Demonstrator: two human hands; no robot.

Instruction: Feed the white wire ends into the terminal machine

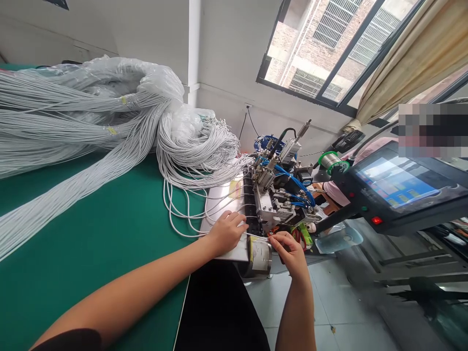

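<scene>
My right hand (290, 251) is closed in a pinch on the end of a white cable (258, 237), in front of the machine's near end. The same cable runs back to the left under my left hand (227, 234). That hand is curled over the cable at the edge of the pale metal plate (234, 255), its fingertips partly hidden. Beyond it, several more white cables lie across the plate into the dark row of slots (249, 195) along the machine (268, 200). Just below the fingers is a round metal housing with a paper label (260, 256).
Large bundles of white cable (91, 180), partly wrapped in clear plastic, lie on the green tabletop (120, 229). At right are a touchscreen (398, 183), a solder wire spool (331, 162) and a clear plastic bin (340, 240). Another person's pink sleeve (338, 192) shows behind the screen.
</scene>
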